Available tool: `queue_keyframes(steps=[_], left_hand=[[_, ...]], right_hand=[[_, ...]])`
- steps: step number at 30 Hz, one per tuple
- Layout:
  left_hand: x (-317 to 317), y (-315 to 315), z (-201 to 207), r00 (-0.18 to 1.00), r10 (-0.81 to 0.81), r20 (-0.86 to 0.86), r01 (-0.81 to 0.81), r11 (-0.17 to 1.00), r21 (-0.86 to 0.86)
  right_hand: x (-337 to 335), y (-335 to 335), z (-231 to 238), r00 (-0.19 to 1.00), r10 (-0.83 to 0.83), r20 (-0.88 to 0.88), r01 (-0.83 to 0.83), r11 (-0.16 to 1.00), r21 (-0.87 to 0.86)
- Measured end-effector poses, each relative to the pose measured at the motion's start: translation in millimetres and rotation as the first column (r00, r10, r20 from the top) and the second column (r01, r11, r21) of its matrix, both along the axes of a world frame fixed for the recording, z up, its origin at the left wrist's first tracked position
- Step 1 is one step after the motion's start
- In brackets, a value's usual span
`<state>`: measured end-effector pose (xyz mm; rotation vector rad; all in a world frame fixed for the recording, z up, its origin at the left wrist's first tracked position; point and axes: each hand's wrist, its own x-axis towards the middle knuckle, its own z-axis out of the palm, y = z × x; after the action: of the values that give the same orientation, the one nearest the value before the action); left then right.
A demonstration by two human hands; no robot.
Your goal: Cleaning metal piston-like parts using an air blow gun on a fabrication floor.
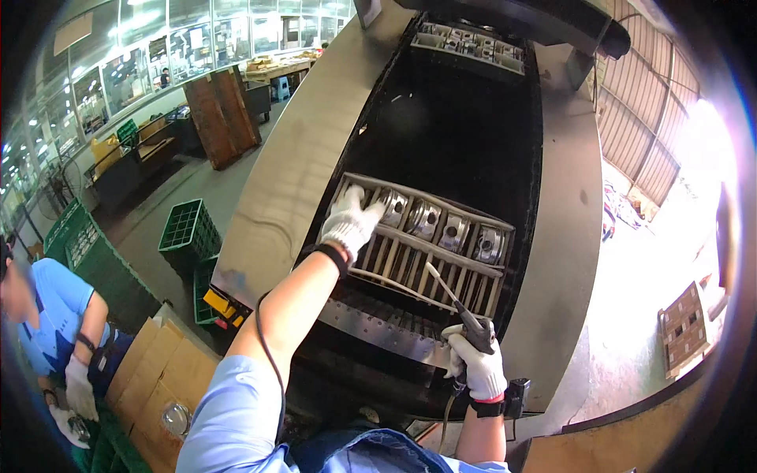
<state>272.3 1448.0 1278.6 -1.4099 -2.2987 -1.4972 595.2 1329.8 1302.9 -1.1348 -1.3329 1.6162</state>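
A metal rack [441, 254] with slatted bars lies across the dark conveyor bed in front of me. Along its far side stands a row of several shiny metal pistons [453, 232]. My left hand [352, 217], in a white knit glove, reaches over the rack's left end with its fingers apart. Its thumb side is against or just beside the leftmost visible piston [393, 207]; the glove hides that corner. In my gloved right hand [478, 364] is a black-handled air blow gun [475, 328], its long thin nozzle pointing up and left over the slats. A hose hangs below it.
Another loaded rack [469, 49] sits at the bed's far end. Broad metal side panels [564, 236] flank the bed. At lower left a co-worker in blue [63, 315] handles a metal part beside cardboard [162, 366]. Green crates [189, 226] stand on the floor to the left.
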Motion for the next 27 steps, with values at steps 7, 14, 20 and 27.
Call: queue_keyframes(steps=[7,14,20,27], left_hand=[[10.0,-88.4,-49.3,0.872,-0.37,0.32,0.36,0.928,0.093],[-10.5,-209.9,-80.6,0.453,-0.41,0.791,0.231,0.912,0.34],[-68.0,-313.5,-79.2,0.871,0.29,0.397,0.022,0.784,-0.62],[-123.1,-327.3,-117.9,0.947,0.271,0.174,-0.059,0.678,-0.733]], right_hand=[[17.9,-16.9,-40.3,0.972,-0.154,0.179,0.152,0.988,0.027],[10.4,-21.0,-31.9,0.981,-0.177,0.084,0.167,0.979,0.115],[4.7,-17.6,-43.8,0.976,-0.199,0.084,0.181,0.966,0.183],[-22.0,-18.5,-49.0,0.988,-0.097,0.123,0.07,0.975,0.211]])
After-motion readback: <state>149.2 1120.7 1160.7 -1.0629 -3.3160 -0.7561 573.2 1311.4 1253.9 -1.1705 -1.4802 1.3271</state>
